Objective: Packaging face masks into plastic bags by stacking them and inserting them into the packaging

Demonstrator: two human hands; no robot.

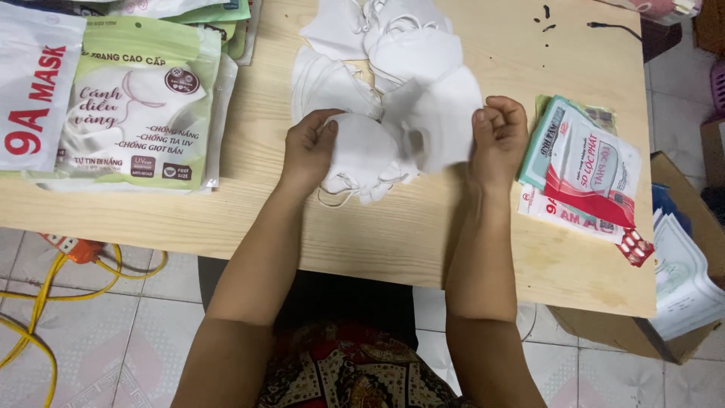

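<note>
My left hand [308, 148] pinches the left edge of a small stack of white face masks [366, 155] held just above the wooden table [377, 234]. My right hand [498, 140] grips the right side of the same white masks, where one mask [438, 113] stands up between the hands. Behind them a loose pile of white masks [385, 41] lies spread on the table.
Green and white mask packets [140, 102] lie at the table's left. Red, white and teal packets [581, 170] lie at the right, beside a small red blister strip [636, 247]. A cardboard box with papers [680, 287] stands right; yellow cable [45, 295] runs over the floor.
</note>
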